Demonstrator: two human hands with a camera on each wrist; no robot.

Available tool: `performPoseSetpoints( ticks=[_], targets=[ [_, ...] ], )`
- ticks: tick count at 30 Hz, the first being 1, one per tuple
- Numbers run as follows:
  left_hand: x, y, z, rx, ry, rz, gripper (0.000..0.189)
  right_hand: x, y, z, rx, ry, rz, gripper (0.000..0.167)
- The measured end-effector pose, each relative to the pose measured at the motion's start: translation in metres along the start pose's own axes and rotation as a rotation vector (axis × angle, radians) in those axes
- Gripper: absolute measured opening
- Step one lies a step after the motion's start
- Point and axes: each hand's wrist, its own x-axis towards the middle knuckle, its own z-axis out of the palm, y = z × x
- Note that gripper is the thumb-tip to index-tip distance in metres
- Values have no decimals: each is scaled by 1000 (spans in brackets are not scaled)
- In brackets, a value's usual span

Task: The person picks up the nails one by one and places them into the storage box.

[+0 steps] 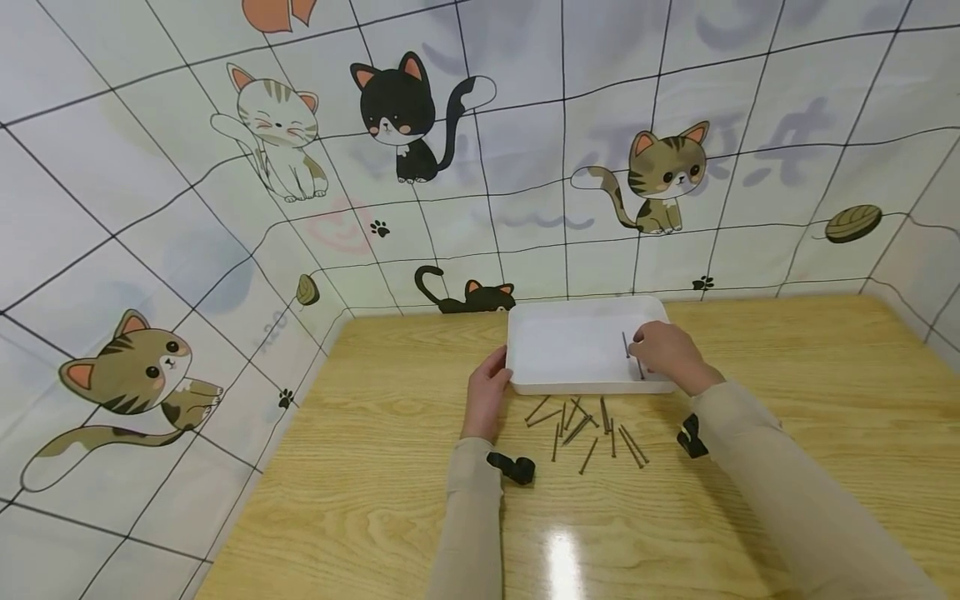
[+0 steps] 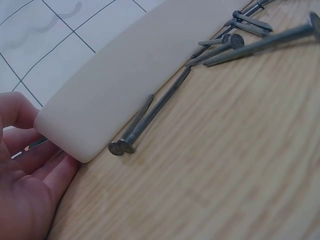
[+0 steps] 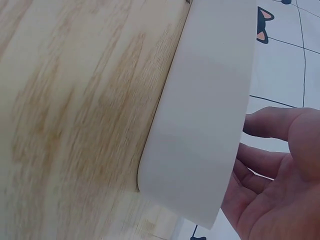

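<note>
A shallow white tray (image 1: 570, 342) stands at the back of the wooden table. My left hand (image 1: 487, 387) grips its left front corner; in the left wrist view the thumb and fingers (image 2: 35, 157) lie against the tray's end. Over the tray's right side is my right hand (image 1: 663, 350), with fingers curled and a nail (image 1: 641, 369) showing below the fingertips. Another nail (image 1: 626, 345) lies in the tray beside them. In the right wrist view the tray wall (image 3: 200, 105) hides the fingertips of the right hand (image 3: 280, 175).
Several loose nails (image 1: 577, 429) are scattered on the table just in front of the tray; two (image 2: 150, 117) lie close along its wall. A cat-patterned wall covering (image 1: 525, 167) rises behind the table (image 1: 375, 500). Each wrist bears a black mount (image 1: 513, 468).
</note>
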Motion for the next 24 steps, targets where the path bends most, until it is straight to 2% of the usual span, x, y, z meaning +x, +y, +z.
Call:
performPoseSetpoints(
  ticks=[13,19,24],
  targets=[
    [-3,5,0,-4,3,-20,46,-22,-7,-2,64,51,-45,38],
    [4,-7,-1,-18,8,-26,45,-30,-4,2,117,113,-76,35],
    [12,-20,-1,8,26,-9,44,-36,-4,8,253,179,-84,35]
  ],
)
